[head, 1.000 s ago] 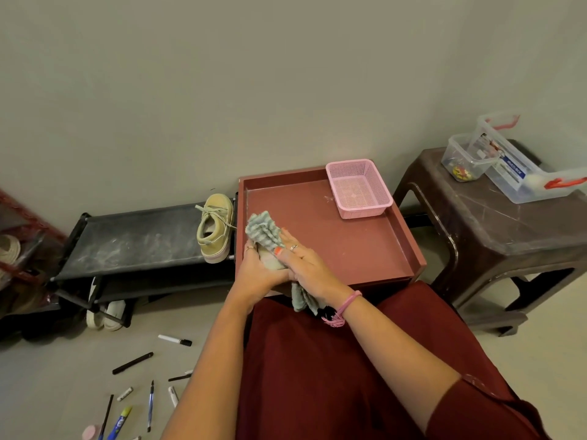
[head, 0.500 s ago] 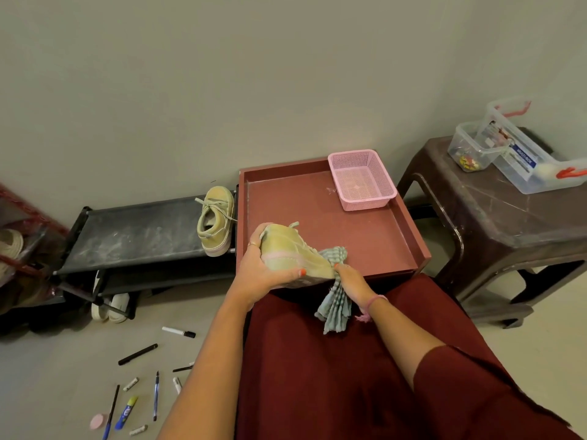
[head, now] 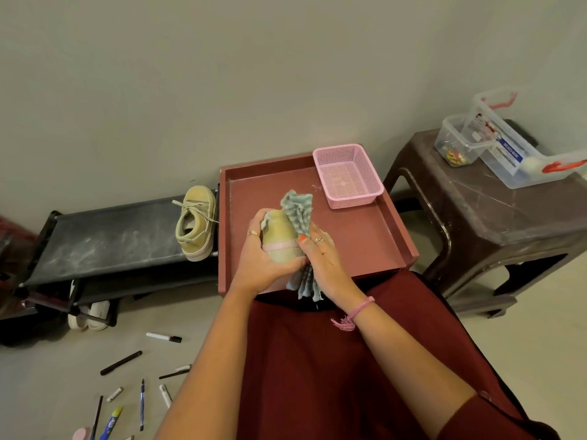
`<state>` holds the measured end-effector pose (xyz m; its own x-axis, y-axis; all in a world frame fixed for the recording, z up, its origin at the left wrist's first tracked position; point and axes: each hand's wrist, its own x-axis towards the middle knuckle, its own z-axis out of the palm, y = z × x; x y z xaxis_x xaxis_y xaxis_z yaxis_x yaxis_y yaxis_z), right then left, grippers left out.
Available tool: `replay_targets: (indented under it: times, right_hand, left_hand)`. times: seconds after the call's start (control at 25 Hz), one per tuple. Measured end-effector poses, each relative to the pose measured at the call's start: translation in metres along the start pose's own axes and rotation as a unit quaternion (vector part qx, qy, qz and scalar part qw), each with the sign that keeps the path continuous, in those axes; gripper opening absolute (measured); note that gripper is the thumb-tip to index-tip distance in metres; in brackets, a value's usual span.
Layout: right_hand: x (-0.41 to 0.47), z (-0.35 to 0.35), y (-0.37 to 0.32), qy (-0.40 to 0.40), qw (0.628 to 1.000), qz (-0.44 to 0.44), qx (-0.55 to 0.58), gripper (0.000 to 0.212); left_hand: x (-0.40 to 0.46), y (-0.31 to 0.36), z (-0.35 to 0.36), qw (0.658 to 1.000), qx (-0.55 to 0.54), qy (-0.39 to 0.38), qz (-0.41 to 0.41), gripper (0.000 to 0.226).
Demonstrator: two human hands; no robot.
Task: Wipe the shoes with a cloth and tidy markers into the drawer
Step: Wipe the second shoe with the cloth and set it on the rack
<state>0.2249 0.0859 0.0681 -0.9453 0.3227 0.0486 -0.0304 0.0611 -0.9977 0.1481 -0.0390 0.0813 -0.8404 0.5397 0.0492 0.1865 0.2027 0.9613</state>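
Shoe wiping under way above the drawer; markers not yet tidied.

Left hand (head: pixel 259 262) fingers clamped round the shoe (head: pixel 279 241), held steady over the drawer (head: pixel 394 249), judged to present its side to the cloth (head: pixel 298 214). Right hand (head: pixel 320 258) fingers curled on cloth, pressing it against the shoe at 3 o'clock. Second shoe (head: pixel 197 222) parked on rack (head: pixel 111 239) at 9 o'clock, touching nothing in hand. Markers (head: pixel 163 337) scattered on floor at 7 o'clock, well apart from the drawer. Basket (head: pixel 347 176) at drawer's 1 o'clock corner, probably for the markers.
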Motion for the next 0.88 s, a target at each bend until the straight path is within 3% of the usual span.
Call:
replay_targets:
  times: [0.08, 0.16, 0.28, 0.36, 0.48, 0.64, 0.88]
  right_hand:
    - [0.0, 0.0, 0.008, -0.023, 0.997, -0.028, -0.066, 0.048]
    - [0.002, -0.005, 0.021, -0.029, 0.992, -0.05, -0.115, 0.047]
    - [0.018, -0.012, 0.024, 0.039, 0.998, 0.037, -0.036, 0.023]
    - [0.028, -0.012, 0.018, 0.068, 0.994, 0.082, -0.005, 0.021]
    - [0.024, -0.003, 0.004, 0.011, 1.0, 0.011, 0.0, 0.032]
    - [0.021, 0.002, -0.004, -0.064, 0.958, -0.175, -0.218, 0.044]
    - [0.029, 0.013, 0.004, 0.002, 0.979, -0.134, -0.155, 0.049]
  left_hand:
    - [0.003, -0.005, 0.004, 1.0, -0.021, -0.014, -0.012, 0.088]
    - [0.006, -0.01, 0.002, 0.999, -0.02, -0.024, -0.021, 0.094]
    - [0.009, -0.011, -0.002, 0.999, -0.013, -0.047, -0.023, 0.11]
    - [0.01, -0.009, 0.002, 0.999, -0.013, -0.047, -0.022, 0.119]
    - [0.011, -0.004, 0.009, 0.998, -0.04, -0.043, -0.035, 0.125]
    - [0.016, -0.001, 0.009, 0.997, 0.005, -0.07, -0.011, 0.077]
    - [0.019, -0.006, -0.001, 0.997, -0.016, -0.043, -0.056, 0.069]
